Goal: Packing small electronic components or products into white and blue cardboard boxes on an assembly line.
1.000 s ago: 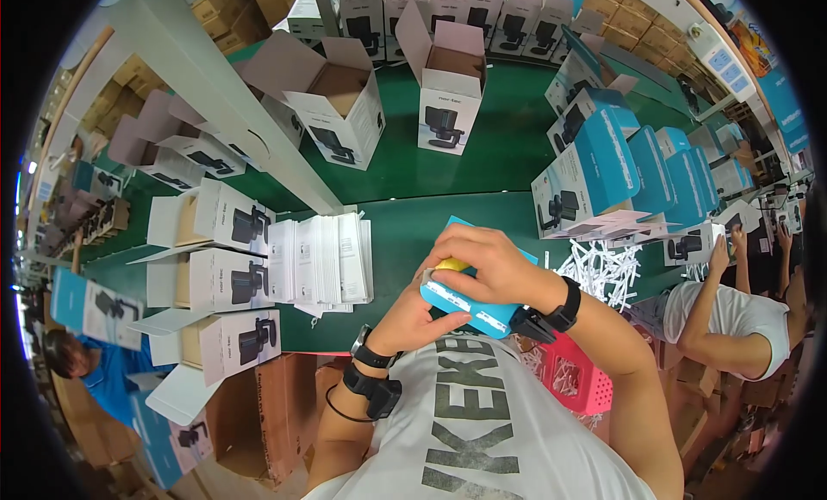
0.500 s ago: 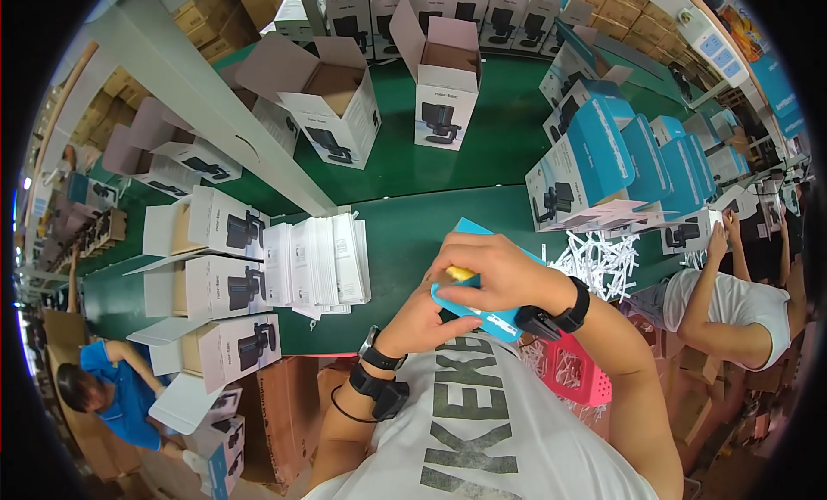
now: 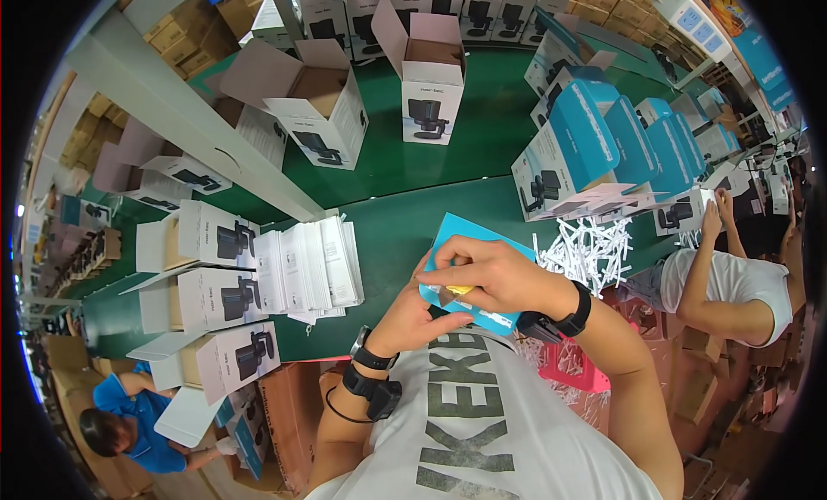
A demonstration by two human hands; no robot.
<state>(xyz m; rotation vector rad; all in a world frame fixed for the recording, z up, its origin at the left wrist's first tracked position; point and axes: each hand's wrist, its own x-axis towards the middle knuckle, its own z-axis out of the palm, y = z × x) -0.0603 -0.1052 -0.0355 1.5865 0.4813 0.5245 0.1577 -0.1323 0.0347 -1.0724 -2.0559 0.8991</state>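
Note:
Close to my body, a blue box [image 3: 465,229] with white print lies under both my hands at the table's front edge. My left hand [image 3: 418,321] grips its left edge, the thumb stretched along the near side; the other fingers are partly hidden. Above it, my right hand [image 3: 487,280] is closed with bent fingers on a small yellow object [image 3: 459,290], held low against the blue surface. The fingers cover most of that yellow object, so its kind does not show. To the left lie stacks of white printed leaflets [image 3: 312,267].
Open white cartons [image 3: 220,293] lie left of the leaflets; another [image 3: 426,95] stands at the back. Blue-flapped boxes [image 3: 560,177] stand at right, beside shredded white paper [image 3: 586,254]. A pink basket [image 3: 573,362] is below. Co-workers are at right [image 3: 728,285] and lower left [image 3: 142,422].
My right hand has shifted slightly left and down with the yellow object, and more of the blue box shows. The view has moved slightly. The co-worker at lower left has bent lower.

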